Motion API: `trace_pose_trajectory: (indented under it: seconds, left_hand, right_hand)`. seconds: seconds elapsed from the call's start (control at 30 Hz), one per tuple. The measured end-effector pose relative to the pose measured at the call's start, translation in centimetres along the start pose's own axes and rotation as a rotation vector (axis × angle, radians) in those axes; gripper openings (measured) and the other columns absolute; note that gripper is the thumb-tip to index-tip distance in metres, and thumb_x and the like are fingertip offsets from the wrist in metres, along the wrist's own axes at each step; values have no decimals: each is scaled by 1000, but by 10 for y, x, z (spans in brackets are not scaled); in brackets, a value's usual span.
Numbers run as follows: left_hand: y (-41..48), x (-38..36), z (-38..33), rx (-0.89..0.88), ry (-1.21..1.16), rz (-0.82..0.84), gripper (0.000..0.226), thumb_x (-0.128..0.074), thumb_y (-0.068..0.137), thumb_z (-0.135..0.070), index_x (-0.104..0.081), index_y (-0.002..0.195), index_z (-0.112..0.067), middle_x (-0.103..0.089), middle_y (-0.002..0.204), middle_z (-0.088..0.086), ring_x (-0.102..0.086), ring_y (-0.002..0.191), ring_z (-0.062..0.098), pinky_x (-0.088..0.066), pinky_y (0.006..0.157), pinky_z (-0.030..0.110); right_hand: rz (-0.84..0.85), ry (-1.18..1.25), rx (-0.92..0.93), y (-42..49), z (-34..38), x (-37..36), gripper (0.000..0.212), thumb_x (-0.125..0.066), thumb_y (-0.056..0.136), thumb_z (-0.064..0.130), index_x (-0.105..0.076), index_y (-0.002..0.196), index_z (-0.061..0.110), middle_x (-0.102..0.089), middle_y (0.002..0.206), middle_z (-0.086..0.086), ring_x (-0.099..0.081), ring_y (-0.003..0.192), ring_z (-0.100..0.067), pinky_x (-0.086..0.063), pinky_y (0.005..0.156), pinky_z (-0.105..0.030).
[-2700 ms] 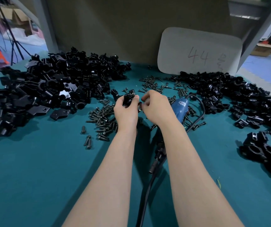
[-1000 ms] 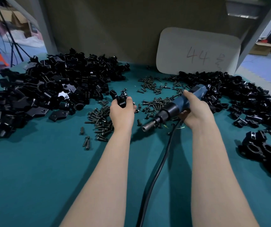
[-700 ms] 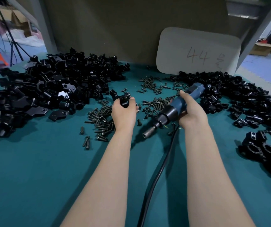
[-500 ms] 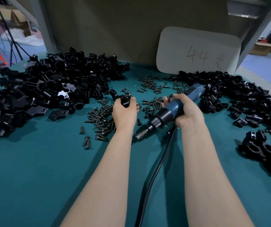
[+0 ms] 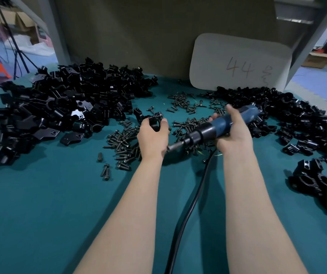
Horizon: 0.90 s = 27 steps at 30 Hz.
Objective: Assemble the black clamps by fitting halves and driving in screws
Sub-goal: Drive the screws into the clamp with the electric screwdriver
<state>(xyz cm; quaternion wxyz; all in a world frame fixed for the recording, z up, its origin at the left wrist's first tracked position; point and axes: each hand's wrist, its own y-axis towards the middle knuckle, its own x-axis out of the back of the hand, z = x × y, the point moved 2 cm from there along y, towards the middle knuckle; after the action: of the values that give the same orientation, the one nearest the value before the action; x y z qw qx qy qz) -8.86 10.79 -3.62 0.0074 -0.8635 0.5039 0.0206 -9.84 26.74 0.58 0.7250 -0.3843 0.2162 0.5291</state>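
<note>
Left hand (image 5: 152, 137), centre of frame: fingers and thumb curled round a black clamp (image 5: 155, 122), held up just above the table. The clamp's round bore faces the camera. Whether a screw sits in it cannot be told.

Right hand (image 5: 234, 133), right of centre: wrapped round the blue body of an electric screwdriver (image 5: 221, 124). The tool is tilted, its bit end pointing down and left. The metal tip lies just beside the heel of the left hand; contact cannot be told. The tip is below the clamp, not on it.

A black cord (image 5: 190, 210) runs from under the right hand down to the lower edge, between the two forearms.

Loose screws (image 5: 126, 144) are scattered beneath and beside both hands, with a further scatter (image 5: 184, 101) above centre.

Left of frame: large heap of black clamp halves (image 5: 59, 111).
Right of frame: second heap of black parts (image 5: 297, 119) along the table's edge.
Lower right: cluster of ring-shaped clamps (image 5: 321, 180), apart from that heap.

All lies on a teal table cover (image 5: 40, 214).

Upper right: pale card (image 5: 239, 62) marked "44", leaning against the back panel.
</note>
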Motion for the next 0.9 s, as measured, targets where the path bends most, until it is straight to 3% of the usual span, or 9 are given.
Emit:
trace_pose_trajectory:
  seconds: [0.1, 0.17, 0.23, 0.33, 0.43, 0.5, 0.57, 0.73, 0.9]
  left_hand:
    - [0, -1, -1, -10, 74, -2, 38, -59, 93, -31, -53, 119, -4, -64, 111, 9, -62, 98, 25, -47, 82, 33]
    - [1, -3, -1, 7, 40, 17, 38, -62, 92, -22, -52, 122, 0, -63, 114, 15, -61, 103, 31, -51, 89, 42]
    - [1, -3, 1, -31, 78, 18, 25, -61, 92, -15, -54, 113, -2, -65, 104, 13, -62, 96, 32, -54, 82, 43]
    - [-1, -1, 4, -75, 199, -59, 29, -59, 95, -28, -53, 117, -12, -44, 78, -15, -51, 69, 10, -39, 54, 21]
    - [-1, 1, 5, -83, 234, -83, 34, -59, 95, -25, -50, 127, -18, -27, 75, -17, -33, 59, -3, -30, 48, 10]
    - [-2, 2, 4, -90, 220, -79, 21, -59, 94, -25, -45, 108, -28, -28, 75, -21, -33, 56, -5, -32, 45, 4]
    - [-1, 2, 6, -107, 209, -82, 26, -60, 94, -26, -35, 99, -27, -31, 72, -22, -31, 54, -9, -32, 40, 0]
    - [1, -1, 8, -81, 228, -72, 36, -57, 94, -28, -46, 126, -14, -41, 74, -17, -40, 60, -4, -31, 47, 20]
    - [-1, 2, 3, -95, 250, -83, 19, -59, 93, -29, -47, 105, -21, -46, 76, -18, -45, 60, -4, -35, 40, 6]
  right_hand:
    - [-40, 150, 69, 1, 7, 0, 35, -75, 81, 29, -50, 97, 11, -63, 93, -12, -65, 80, -23, -58, 77, -43]
    - [-47, 235, 92, 2, 8, -1, 32, -73, 83, 31, -51, 98, 13, -61, 94, -12, -65, 81, -24, -57, 76, -43]
    - [-55, 264, 91, 2, 7, -1, 31, -73, 82, 30, -52, 99, 14, -60, 91, -9, -63, 80, -23, -56, 77, -42]
    - [-76, 231, 73, 0, 4, -4, 29, -74, 79, 29, -53, 92, 15, -59, 90, -6, -62, 82, -23, -52, 89, -46]
    - [-60, 281, 101, -4, 3, -8, 26, -74, 80, 28, -54, 92, 15, -60, 91, -6, -63, 79, -23, -57, 76, -41]
    - [-14, 354, 146, -5, 8, -11, 24, -72, 83, 29, -54, 93, 16, -60, 91, -6, -64, 84, -24, -57, 73, -41]
    - [15, 313, 160, -5, 15, -14, 29, -70, 83, 33, -54, 99, 15, -62, 98, -8, -65, 97, -26, -54, 85, -47]
    - [14, 156, 104, -12, 14, -19, 28, -73, 82, 23, -54, 99, 13, -61, 104, -12, -65, 93, -28, -56, 79, -45]
    - [1, 317, 164, -9, 14, -20, 28, -72, 83, 29, -57, 102, 16, -64, 100, -7, -64, 99, -25, -50, 94, -47]
